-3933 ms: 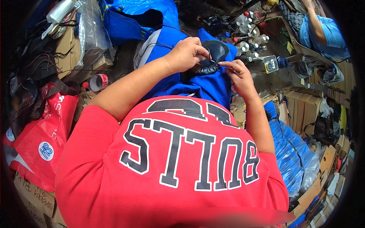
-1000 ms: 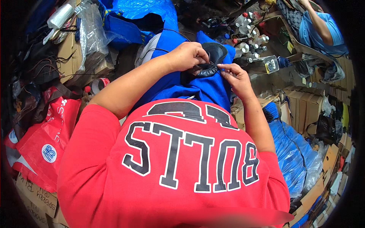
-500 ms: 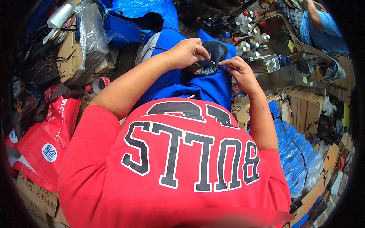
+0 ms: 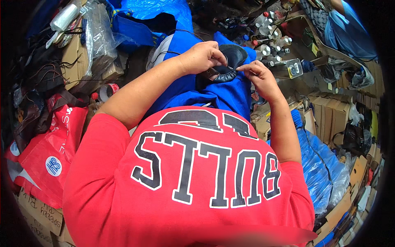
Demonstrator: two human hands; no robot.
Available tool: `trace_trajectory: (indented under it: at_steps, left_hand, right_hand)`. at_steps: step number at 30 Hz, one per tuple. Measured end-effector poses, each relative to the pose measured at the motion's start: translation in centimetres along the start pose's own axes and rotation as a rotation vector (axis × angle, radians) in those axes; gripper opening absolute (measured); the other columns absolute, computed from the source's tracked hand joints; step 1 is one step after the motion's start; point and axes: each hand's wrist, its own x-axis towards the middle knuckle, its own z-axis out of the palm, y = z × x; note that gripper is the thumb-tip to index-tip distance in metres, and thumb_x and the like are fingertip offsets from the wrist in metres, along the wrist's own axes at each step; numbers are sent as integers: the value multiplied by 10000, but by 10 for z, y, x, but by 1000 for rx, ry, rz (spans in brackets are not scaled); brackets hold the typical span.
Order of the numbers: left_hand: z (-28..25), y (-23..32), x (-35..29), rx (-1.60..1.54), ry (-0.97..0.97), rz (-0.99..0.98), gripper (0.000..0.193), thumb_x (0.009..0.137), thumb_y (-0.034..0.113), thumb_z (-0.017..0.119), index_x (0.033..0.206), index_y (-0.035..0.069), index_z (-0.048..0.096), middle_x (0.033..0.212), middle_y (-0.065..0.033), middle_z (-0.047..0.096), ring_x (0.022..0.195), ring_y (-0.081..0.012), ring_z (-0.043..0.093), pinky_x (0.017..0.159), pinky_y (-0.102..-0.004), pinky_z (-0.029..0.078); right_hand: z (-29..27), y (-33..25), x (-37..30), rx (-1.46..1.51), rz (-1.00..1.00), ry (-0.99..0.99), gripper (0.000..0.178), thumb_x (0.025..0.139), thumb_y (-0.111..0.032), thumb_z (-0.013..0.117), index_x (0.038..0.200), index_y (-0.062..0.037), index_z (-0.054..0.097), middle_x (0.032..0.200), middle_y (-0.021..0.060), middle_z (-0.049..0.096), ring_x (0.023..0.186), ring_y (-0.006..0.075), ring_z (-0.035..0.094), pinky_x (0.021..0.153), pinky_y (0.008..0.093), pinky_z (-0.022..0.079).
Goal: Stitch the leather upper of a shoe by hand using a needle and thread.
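A black leather shoe upper [image 4: 233,53], with a puckered, gathered front edge, rests over my blue-clad lap. My left hand [image 4: 202,54] is closed at its left side, thumb and fingertips pinched near the opening. From the right, my right hand [image 4: 260,78] also pinches with thumb and forefinger, just at the upper's right edge. Between the two sets of fingertips shows a small pale sliver, too fine to name. What my right fingers hold is too small to make out. A brown patch shows at the upper's lower left, beneath my left fingers.
Several capped bottles [image 4: 265,50] stand beyond my right hand. A blue bag [image 4: 140,31] lies ahead to the left, a red bag [image 4: 53,144] at my left. Blue plastic wrap [image 4: 319,164] and cardboard [image 4: 329,111] are on the right. Another person's blue clothing [image 4: 349,33] shows at the far right.
My hands and the shoe upper stay almost in place. At the upper right, the other person's arm has shifted upward, mostly out of view.
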Motion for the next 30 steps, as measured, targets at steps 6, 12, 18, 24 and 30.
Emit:
trace_trajectory:
  at_steps: [6,12,18,24,30]
  left_hand:
    - [-1,2,0,-3,-8,0,193,724,3,677,883,105,716,738,-59,491,745,-200,505,671,-302,429]
    - [-1,1,0,-19,-13,2,191,728,4,669,886,101,716,731,-58,496,749,-198,502,672,-297,425]
    - [-2,1,0,-25,-23,5,185,734,11,663,889,98,713,732,-57,498,750,-193,501,675,-295,425]
    - [-2,2,0,-29,-26,0,184,736,10,660,889,97,714,734,-55,498,752,-193,501,676,-291,425]
    - [-2,3,0,-35,-34,-12,183,740,15,659,892,99,714,736,-57,497,746,-191,507,666,-290,427]
  right_hand:
    - [0,-1,0,-1,-6,-2,216,828,-32,592,981,-133,706,814,32,528,801,144,518,747,257,433]
    - [-1,0,-1,-1,-8,-7,214,833,-39,600,990,-136,707,802,26,515,789,142,507,737,251,425]
    - [-1,3,-1,-4,-17,-3,206,842,-53,600,995,-139,707,801,22,509,785,138,504,734,249,423]
    - [-1,2,-1,-5,-18,-7,206,844,-54,597,998,-137,706,809,25,519,789,138,508,735,252,425]
    - [-1,0,-1,0,0,-14,211,836,-50,599,999,-132,706,808,27,526,793,138,512,739,253,425]
